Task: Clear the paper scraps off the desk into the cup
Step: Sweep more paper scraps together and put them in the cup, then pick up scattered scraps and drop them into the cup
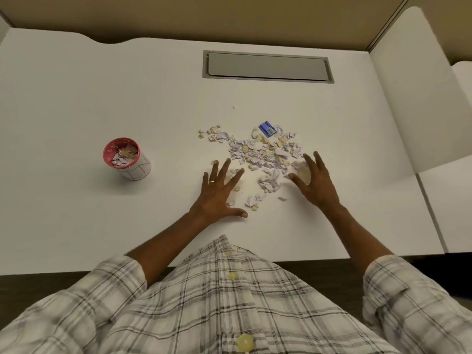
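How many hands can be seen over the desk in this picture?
2. The left hand is spread at the left edge of the paper scraps; the right hand, fingers straight, is at their right edge. No other hand shows.

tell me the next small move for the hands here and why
Probably sweep both hands inward to bunch the scraps into one heap for scooping. The left hand and right hand lie open, fingers spread, either side of the scattered scraps, and the cup stands well off to the left.
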{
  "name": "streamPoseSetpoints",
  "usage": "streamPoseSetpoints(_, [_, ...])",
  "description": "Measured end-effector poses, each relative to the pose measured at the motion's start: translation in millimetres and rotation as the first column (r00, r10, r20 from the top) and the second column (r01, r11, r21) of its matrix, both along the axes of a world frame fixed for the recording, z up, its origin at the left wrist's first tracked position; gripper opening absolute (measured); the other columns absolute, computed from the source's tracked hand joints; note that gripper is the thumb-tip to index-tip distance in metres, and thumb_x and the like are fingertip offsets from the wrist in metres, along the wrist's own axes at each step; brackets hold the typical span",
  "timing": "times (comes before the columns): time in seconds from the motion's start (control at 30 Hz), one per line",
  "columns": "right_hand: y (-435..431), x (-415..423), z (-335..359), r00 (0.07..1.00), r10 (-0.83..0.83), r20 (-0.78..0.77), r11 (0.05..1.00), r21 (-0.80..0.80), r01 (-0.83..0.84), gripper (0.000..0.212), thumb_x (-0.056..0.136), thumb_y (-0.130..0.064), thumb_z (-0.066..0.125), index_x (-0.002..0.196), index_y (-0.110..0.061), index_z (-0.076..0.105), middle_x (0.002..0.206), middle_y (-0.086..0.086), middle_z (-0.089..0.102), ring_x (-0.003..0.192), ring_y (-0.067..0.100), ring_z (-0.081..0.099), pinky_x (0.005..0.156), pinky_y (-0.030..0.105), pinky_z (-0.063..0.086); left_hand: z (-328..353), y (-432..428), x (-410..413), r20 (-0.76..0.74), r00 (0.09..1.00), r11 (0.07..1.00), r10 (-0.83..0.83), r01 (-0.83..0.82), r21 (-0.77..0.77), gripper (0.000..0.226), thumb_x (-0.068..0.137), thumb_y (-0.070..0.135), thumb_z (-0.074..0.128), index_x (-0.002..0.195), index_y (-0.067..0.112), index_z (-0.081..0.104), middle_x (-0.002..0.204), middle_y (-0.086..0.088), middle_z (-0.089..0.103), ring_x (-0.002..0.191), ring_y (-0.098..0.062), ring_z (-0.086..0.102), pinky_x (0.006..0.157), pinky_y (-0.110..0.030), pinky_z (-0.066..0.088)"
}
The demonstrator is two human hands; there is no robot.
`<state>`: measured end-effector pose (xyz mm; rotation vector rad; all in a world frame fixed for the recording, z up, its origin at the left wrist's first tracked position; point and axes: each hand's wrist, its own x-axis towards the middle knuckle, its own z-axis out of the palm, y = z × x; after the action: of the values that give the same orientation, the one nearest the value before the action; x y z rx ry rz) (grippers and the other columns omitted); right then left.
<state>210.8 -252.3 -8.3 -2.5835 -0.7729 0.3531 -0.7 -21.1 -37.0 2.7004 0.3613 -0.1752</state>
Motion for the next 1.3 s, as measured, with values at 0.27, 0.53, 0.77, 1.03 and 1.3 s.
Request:
streamPoseSetpoints(0.27, [23,-62,-22,0.97,0.207,0.127,0.978,-0.06,-0.201,0.058,0.103,-0.05,0.048,0.146,-0.01,0.049,0.157,0.013,0.043,0.148,0.031,0.037,0.117,0.047,0.039,-22,9,-6,-0.002,0.998,0.978,0.061,-0.059,0.198,0.061,0.102,0.055,0.026,0.158,0.035,0.013,0.167,-0.006,-0.003,0.154,-0.03,-0.01,0.123,-0.056,0.003])
streamPoseSetpoints(0.53, [28,-47,-25,0.974,0.209,0.084,0.969,0.113,-0.218,0.07,0.094,-0.057,0.061,0.148,-0.016,0.043,0.161,0.011,0.032,0.149,0.03,0.033,0.117,0.042,0.037,-13,26,-2,0.129,0.983,0.976,0.134,-0.154,0.156,0.058,0.103,0.044,0.042,0.156,0.024,0.029,0.165,-0.005,0.018,0.154,-0.027,0.012,0.124,-0.048,0.016])
streamPoseSetpoints(0.77, [34,-50,-26,0.8,0.556,0.227,0.807,0.083,-0.584,0.028,0.102,-0.026,0.055,0.118,-0.003,0.062,0.13,0.017,0.057,0.112,0.032,0.059,0.091,0.045,0.055,-8,2,29,0.027,0.999,0.991,0.021,-0.024,0.129,0.06,0.097,0.06,0.041,0.153,0.036,0.033,0.167,-0.003,0.007,0.154,-0.033,-0.003,0.123,-0.054,0.006])
streamPoseSetpoints(1.03, [-31,-39,-33,0.953,0.277,0.125,0.931,0.21,-0.298,0.048,0.095,-0.044,0.064,0.136,-0.023,0.05,0.152,-0.003,0.039,0.137,0.019,0.044,0.113,0.044,0.044,-13,20,-2,0.393,0.899,0.981,0.195,-0.188,-0.055,0.029,0.095,0.028,0.065,0.116,0.009,0.07,0.13,-0.008,0.064,0.129,-0.026,0.053,0.105,-0.044,0.046])
streamPoseSetpoints(1.3, [-35,-57,-54,0.987,0.102,0.124,0.992,-0.087,-0.091,0.103,0.08,-0.086,0.05,0.161,-0.033,0.012,0.171,0.0,0.001,0.158,0.031,-0.007,0.125,0.056,0.0,-5,-44,23,0.171,0.983,0.995,-0.063,0.048,0.091,0.063,0.085,0.072,0.053,0.139,0.039,0.049,0.163,0.003,0.023,0.154,-0.02,0.004,0.122,-0.056,0.01])
